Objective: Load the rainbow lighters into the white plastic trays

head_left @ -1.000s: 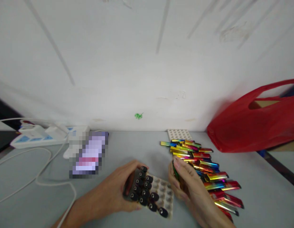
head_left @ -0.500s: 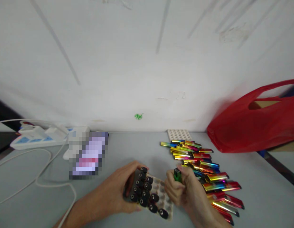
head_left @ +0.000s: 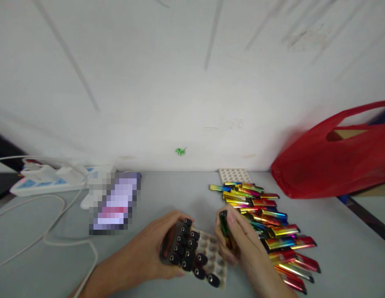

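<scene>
My left hand (head_left: 159, 244) is wrapped round the left side of a pale tray (head_left: 221, 271) with rows of round holes. Several black-topped lighters (head_left: 190, 253) stand upright in the tray's left and front holes, while holes at its right and back show bare. Just above the tray's right edge, my right hand (head_left: 234, 238) is closed on a green lighter (head_left: 223, 223), its black end pointing up. A pile of shiny multicoloured lighters (head_left: 281, 243) lies to the right, partly behind my right hand.
Against the wall at the back lies another white holed tray (head_left: 235, 175). A red bag (head_left: 329, 165) stands at the right. To the left are a phone (head_left: 116, 205), a white power strip (head_left: 68, 178) and loose white cables (head_left: 52, 231) crossing by my left forearm.
My right hand has shifted slightly left and turned, so more of the green lighter's side shows. My left hand and the tray it holds have barely moved.
</scene>
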A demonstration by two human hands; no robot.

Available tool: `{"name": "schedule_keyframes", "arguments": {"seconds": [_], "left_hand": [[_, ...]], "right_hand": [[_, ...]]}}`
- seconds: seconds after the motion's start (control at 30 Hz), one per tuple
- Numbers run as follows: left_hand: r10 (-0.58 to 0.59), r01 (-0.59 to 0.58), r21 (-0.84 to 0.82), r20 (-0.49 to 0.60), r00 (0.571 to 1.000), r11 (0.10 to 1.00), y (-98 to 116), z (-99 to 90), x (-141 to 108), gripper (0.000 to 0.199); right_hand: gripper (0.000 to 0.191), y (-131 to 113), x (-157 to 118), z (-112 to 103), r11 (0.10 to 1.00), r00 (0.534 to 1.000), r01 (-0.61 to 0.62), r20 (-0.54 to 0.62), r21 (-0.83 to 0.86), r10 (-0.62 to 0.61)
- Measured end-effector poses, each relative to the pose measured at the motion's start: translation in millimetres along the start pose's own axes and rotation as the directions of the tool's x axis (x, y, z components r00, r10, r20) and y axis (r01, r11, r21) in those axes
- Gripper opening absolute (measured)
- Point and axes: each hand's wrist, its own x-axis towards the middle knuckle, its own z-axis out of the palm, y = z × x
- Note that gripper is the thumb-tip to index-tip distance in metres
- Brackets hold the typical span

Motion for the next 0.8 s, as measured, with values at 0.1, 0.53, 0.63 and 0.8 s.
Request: {"name": "schedule_keyframes", "arguments": {"seconds": [0.1, 0.53, 0.63, 0.8], "left_hand": [[-0.002, 0.002, 0.005, 0.002, 1.0, 1.0, -3, -0.1, 0, 0.073], [0.03, -0.029, 0.041, -0.017, 0.999, 0.999, 7, -2.7, 1, 0.07], [0.023, -0.022, 0.048, -0.02, 1.0, 0.999, 7, -2.4, 2, 0.07], [0.043, -0.04, 0.08, -0.033, 0.999, 0.996, 5, -1.5, 1, 0.07]], "right_hand": [[0.052, -2, -3, 0, 0.952, 0.986, 0.155, -0.012, -0.263, -0.163], [0.035, -1, -5, 0, 0.695, 0.933, 0.359, 0.207, -0.623, -0.296], [0.026, -4, -4, -2, 0.593, 0.88, 0.472, 0.31, -0.653, -0.359], [0.015, -4, -5, -6, 0.47, 0.825, 0.557, 0.39, -0.685, -0.409]]}}
